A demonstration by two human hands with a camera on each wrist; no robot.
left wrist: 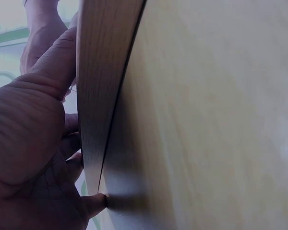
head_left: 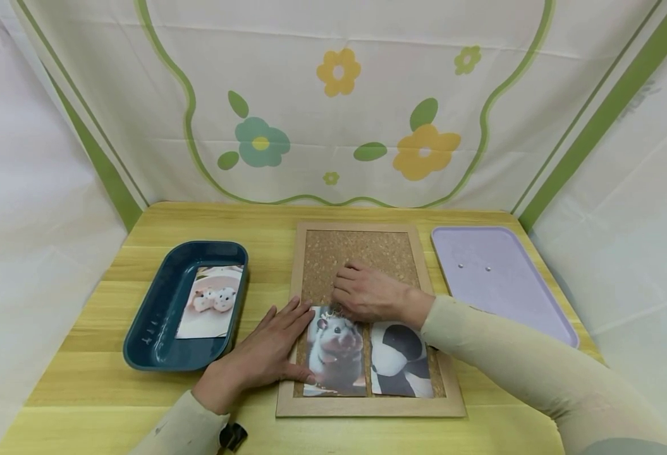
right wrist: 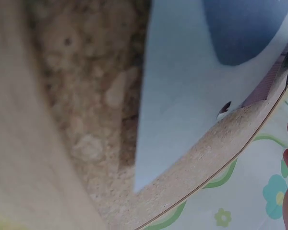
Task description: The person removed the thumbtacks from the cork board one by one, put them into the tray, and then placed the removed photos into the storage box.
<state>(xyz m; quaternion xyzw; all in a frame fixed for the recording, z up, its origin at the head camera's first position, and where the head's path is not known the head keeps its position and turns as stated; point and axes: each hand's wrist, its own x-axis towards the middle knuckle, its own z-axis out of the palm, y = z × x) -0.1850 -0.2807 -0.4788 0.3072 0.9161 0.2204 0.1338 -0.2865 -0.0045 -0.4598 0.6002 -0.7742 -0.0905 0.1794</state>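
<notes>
A wood-framed cork board (head_left: 361, 249) lies on the table, carrying a hamster photo (head_left: 336, 357) and a panda photo (head_left: 404, 373) side by side near its lower edge. My left hand (head_left: 270, 347) is spread over the board's left frame, its fingertips by the hamster photo's upper left and its thumb on the lower left. Over the hamster photo's top edge, my right hand (head_left: 370, 294) bends its fingers down against the board. Whatever may be between those fingertips is hidden. The right wrist view shows the panda photo (right wrist: 182, 96) close up.
To the left stands a dark teal tray (head_left: 153, 303) with a photo of two small spotted animals (head_left: 210, 306) in it. A lilac tray (head_left: 498, 291) on the right bears two small metallic bits (head_left: 474, 268). Fabric walls (head_left: 322, 114) enclose the table's back and sides.
</notes>
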